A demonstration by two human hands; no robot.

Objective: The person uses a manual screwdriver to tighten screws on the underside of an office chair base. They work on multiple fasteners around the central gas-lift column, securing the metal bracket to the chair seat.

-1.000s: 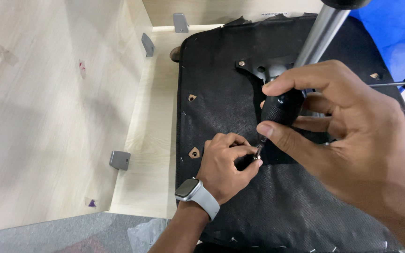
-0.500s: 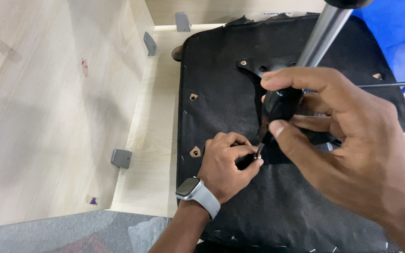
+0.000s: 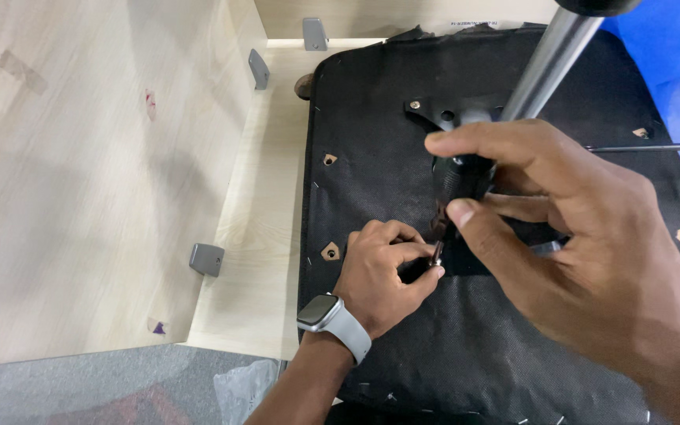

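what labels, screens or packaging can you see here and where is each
Smartwatch screen: on the left wrist, a rounded-square dark face in a silver case with a grey band.
White label strip: at the far edge of the black fabric chair-seat underside, thin and long.
Clear plastic wrapping: crumpled, on the grey floor by the forearm.

I have one head-worn view, looking steeply down from close above the black chair-seat underside (image 3: 466, 346); pale wooden panels (image 3: 80, 197) fill its left side.

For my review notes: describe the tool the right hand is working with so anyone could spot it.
On the black fabric panel, beside the slanted metal pole, the right hand grips a screwdriver. Unlike the spare screwdriver lying flat, its stubby black handle stands upright.
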